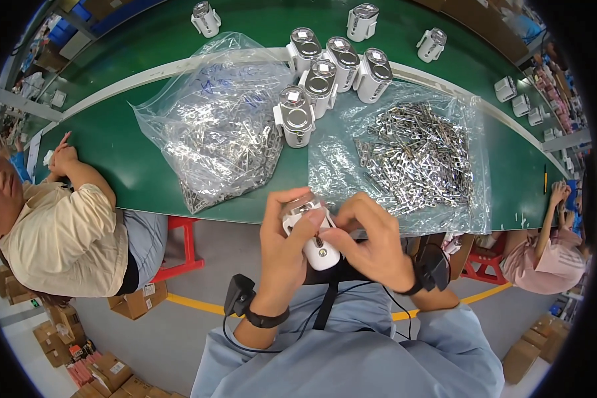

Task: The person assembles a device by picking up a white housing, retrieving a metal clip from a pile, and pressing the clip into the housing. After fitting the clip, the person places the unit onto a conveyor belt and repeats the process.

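Note:
In front of my body, just off the table's near edge, my left hand is wrapped round a white rounded device with a clear cap. The device tilts, its cap end pointing away from me, and a round button shows near its lower end. My right hand has its fingers curled and its thumb tip against the device's side, near a small dark metal part. Whatever lies between those fingers is hidden. Beyond my hands, a clear plastic sheet carries a pile of small metal clips.
A clear bag of metal clips lies on the green table. Several white devices stand beyond it; others dot the conveyor behind a pale rail. People sit at left and right. Cables hang from my wrist straps.

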The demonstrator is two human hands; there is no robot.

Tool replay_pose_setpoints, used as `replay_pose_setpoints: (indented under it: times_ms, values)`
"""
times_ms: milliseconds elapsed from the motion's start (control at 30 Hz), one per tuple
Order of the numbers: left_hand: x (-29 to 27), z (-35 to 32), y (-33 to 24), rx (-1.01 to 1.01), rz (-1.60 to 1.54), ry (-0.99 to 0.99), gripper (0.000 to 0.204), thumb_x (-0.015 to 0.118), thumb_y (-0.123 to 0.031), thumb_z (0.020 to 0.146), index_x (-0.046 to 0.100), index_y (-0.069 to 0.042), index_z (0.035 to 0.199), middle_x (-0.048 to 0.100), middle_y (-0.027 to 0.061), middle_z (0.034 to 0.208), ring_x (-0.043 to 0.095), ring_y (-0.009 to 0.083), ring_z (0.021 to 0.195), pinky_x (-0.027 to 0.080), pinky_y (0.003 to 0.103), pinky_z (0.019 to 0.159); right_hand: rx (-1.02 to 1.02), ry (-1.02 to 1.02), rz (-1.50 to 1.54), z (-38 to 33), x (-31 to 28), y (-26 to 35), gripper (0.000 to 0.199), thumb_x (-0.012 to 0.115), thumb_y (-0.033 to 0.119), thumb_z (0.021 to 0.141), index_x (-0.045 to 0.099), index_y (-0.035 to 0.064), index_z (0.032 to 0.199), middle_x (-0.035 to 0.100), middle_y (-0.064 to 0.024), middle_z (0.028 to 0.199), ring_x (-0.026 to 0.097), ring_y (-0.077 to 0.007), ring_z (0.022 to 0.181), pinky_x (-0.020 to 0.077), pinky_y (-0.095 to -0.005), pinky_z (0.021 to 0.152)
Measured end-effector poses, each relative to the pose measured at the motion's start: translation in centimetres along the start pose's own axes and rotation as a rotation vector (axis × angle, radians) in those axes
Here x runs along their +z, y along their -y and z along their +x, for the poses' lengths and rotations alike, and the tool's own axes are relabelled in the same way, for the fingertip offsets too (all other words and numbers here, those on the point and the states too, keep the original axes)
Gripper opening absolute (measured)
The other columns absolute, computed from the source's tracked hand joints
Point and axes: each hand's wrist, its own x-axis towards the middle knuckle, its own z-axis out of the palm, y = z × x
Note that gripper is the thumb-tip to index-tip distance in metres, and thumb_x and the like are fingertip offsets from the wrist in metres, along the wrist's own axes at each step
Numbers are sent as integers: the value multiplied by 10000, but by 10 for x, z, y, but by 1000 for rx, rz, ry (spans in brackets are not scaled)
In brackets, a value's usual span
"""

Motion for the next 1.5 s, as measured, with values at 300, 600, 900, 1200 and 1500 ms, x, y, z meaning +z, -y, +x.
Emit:
replay_pose_setpoints:
  times_ms: [300, 600, 900, 1200, 1500]
  values:
    - [-7, -24, 30, 435, 219, -187, 433, 662, -41, 890, 436, -16, 1258, 590, 131, 1120, 610, 211, 1068, 500, 328, 906, 387, -281, 1095, -27, 69, 27, 509, 638, 110, 926, 397, 21, 1366, 529, -132, 1313, 527, -207, 1209, 439, -338, 1009]
    - [-20, -56, 48, 375, 725, -299, 580, 666, -53, 876, 362, -41, 1371, 588, 147, 1117, 587, 207, 1089, 455, 315, 933, 690, -325, 1560, -55, 106, 17, 443, 538, 288, 945, 488, 51, 1316, 578, -92, 1230, 572, -167, 1069, 454, -275, 849]
    - [-25, -20, 55, 227, 508, -223, 620, 564, -51, 886, 340, -71, 1463, 632, 175, 1111, 596, 158, 945, 450, 272, 867, 1036, -42, 1738, -49, 125, -60, 439, 401, 465, 968, 634, 125, 1121, 687, -4, 1005, 657, -143, 825, 485, -270, 555]
    - [6, -9, 68, 188, 403, -506, 578, 478, -15, 862, 413, -62, 1434, 640, 154, 1082, 594, 154, 877, 477, 245, 774, 1179, 163, 1958, -38, 115, -74, 470, 412, 539, 964, 640, 144, 1076, 680, 8, 973, 658, -137, 826, 482, -250, 533]
    - [-13, -4, 41, 68, 301, -354, 545, 503, -89, 919, 381, -83, 1450, 635, 125, 1057, 631, 168, 840, 508, 256, 736, 820, 340, 2282, -66, 96, -63, 521, 517, 524, 924, 596, 94, 1208, 663, -91, 1095, 671, -239, 878, 540, -355, 701]
